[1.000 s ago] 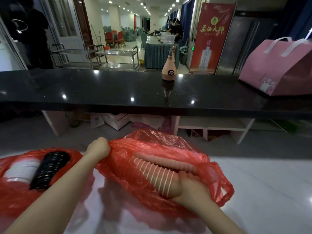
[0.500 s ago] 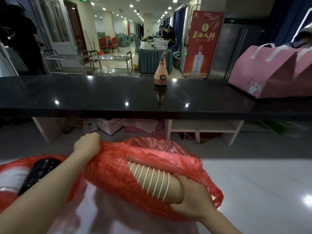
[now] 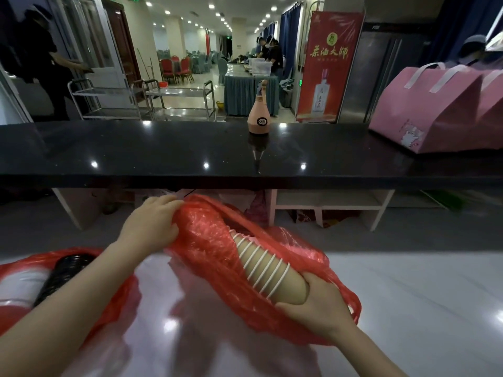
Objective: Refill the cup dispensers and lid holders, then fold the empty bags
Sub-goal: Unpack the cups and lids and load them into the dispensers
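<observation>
The right hand grips the bottom end of the cups, a tan stack with white rims lying tilted. The cups stick halfway out of the red bag, which lies on the white table. The left hand bunches the far top of the bag. Left of the bag lies a second bag with black lids inside. Behind the bag runs a black counter with a pink bottle and a pink tote.

Thin crinkly plastic bag w/ matt paper cups; glossy black counter.
</observation>
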A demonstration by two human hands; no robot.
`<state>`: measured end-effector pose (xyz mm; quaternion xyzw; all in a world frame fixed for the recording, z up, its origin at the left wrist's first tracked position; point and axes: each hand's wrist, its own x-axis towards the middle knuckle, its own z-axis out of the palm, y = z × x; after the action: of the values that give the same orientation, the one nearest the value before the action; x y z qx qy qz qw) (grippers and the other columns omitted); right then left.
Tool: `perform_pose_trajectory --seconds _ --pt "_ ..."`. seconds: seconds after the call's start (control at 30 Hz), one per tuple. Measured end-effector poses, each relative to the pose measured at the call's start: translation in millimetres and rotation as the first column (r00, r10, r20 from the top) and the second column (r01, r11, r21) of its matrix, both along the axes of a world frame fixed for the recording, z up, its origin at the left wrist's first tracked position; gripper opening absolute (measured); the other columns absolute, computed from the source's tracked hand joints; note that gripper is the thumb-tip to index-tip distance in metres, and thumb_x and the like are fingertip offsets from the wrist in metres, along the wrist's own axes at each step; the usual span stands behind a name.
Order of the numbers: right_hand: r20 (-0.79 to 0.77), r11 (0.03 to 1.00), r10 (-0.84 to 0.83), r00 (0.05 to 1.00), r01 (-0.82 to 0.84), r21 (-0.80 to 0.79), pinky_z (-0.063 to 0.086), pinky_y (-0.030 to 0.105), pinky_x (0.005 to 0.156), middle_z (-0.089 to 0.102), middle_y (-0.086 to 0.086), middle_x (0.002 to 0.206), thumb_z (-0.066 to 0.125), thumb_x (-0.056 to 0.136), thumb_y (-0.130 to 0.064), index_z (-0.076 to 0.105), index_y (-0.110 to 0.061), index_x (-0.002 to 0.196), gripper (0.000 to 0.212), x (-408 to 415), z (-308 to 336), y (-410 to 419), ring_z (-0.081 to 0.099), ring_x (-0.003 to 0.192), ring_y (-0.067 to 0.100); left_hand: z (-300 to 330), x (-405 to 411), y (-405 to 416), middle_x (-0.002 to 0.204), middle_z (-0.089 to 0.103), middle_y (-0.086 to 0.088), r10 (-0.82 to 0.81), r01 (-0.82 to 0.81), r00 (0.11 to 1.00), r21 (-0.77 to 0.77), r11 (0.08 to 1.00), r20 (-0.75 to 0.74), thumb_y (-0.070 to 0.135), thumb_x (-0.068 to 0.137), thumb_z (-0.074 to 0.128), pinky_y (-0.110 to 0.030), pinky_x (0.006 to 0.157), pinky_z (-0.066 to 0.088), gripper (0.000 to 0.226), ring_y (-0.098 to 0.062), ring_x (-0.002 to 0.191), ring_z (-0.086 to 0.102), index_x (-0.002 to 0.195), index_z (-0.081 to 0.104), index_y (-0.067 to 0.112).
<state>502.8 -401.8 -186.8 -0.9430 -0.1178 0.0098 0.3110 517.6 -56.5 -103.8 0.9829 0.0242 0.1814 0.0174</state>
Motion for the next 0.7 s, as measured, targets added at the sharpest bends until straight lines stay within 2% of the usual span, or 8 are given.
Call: perform_pose_trajectory --seconds 0.1,0.2,0.27,0.33,0.4,0.5,0.6,0.7 --pt "0.018 1.000 0.006 1.000 -0.006 -0.017 0.036 0.016 0.064 0.058 -0.019 0.089 0.060 0.043 -0.080 0.055 -0.040 0.111 0.079 2 3 6 0.052 0.078 0.002 -3 -24 -47 0.129 0.059 -0.019 -0.238 0.184 0.930 0.205 0.961 0.280 0.012 0.071 0.047 -0.052 0.092 0.048 0.051 -0.039 0.113 0.057 0.118 0.066 0.007" --pt "0.016 1.000 0.001 1.000 -0.001 -0.020 0.035 0.016 0.058 0.054 -0.019 0.077 0.059 0.042 -0.078 0.056 -0.040 0.103 0.072 6 6 10 0.050 0.070 0.002 -36 -47 -94 0.125 0.063 -0.011 -0.632 0.558 0.732 0.310 0.770 0.253 0.014 0.076 0.053 -0.047 0.098 0.045 0.041 -0.029 0.114 0.059 0.115 0.067 0.014" --pt "-0.024 1.000 -0.006 1.000 0.006 0.012 0.036 0.014 0.056 0.053 -0.019 0.072 0.059 0.043 -0.075 0.055 -0.041 0.099 0.066 8 8 11 0.051 0.067 0.000 -62 -58 -115 0.121 0.065 -0.005 -0.775 0.692 0.608 0.363 0.625 0.175 0.016 0.080 0.054 -0.041 0.101 0.043 0.033 -0.023 0.114 0.059 0.110 0.068 0.017" --pt "-0.060 0.999 -0.006 0.998 0.009 0.044 0.038 0.015 0.056 0.054 -0.021 0.070 0.061 0.045 -0.074 0.052 -0.044 0.092 0.057 10 10 13 0.052 0.067 -0.003 -80 -60 -124 0.118 0.066 -0.002 -0.805 0.724 0.568 0.363 0.587 0.169 0.015 0.080 0.057 -0.038 0.101 0.043 0.028 -0.020 0.113 0.059 0.105 0.070 0.018" --pt "-0.091 0.998 -0.009 0.996 0.016 0.067 0.038 0.013 0.055 0.055 -0.024 0.071 0.064 0.043 -0.075 0.049 -0.047 0.085 0.052 12 13 14 0.052 0.068 -0.007 -87 -58 -128 0.111 0.064 -0.002 -0.797 0.717 0.555 0.350 0.603 0.238 0.012 0.083 0.054 -0.036 0.096 0.046 0.023 -0.021 0.107 0.060 0.101 0.068 0.017" --pt "-0.154 0.995 -0.011 0.988 0.026 0.096 0.042 0.018 0.057 0.060 -0.020 0.074 0.065 0.043 -0.073 0.053 -0.041 0.080 0.051 15 17 13 0.057 0.070 -0.002 -96 -57 -131 0.090 0.058 -0.001 -0.819 0.723 0.514 0.386 0.573 0.253 0.011 0.089 0.055 -0.033 0.078 0.048 0.009 -0.022 0.082 0.058 0.092 0.061 0.017" --pt "-0.223 0.990 0.005 0.975 0.027 0.137 0.045 0.022 0.058 0.065 -0.016 0.078 0.065 0.044 -0.073 0.059 -0.035 0.084 0.055 18 23 15 0.060 0.071 0.002 -114 -59 -136 0.081 0.059 0.003 -0.848 0.748 0.512 0.416 0.517 0.133 0.015 0.090 0.058 -0.032 0.078 0.049 0.011 -0.020 0.072 0.053 0.094 0.066 0.020" --pt "-0.278 0.984 0.004 0.960 0.046 0.173 0.044 0.023 0.056 0.066 -0.013 0.078 0.065 0.042 -0.074 0.065 -0.029 0.090 0.066 17 27 19 0.062 0.073 0.005 -137 -56 -142 0.073 0.062 0.009 -0.776 0.730 0.626 0.408 0.549 -0.075 0.023 0.081 0.065 -0.026 0.073 0.050 0.009 -0.015 0.066 0.055 0.085 0.072 0.026"
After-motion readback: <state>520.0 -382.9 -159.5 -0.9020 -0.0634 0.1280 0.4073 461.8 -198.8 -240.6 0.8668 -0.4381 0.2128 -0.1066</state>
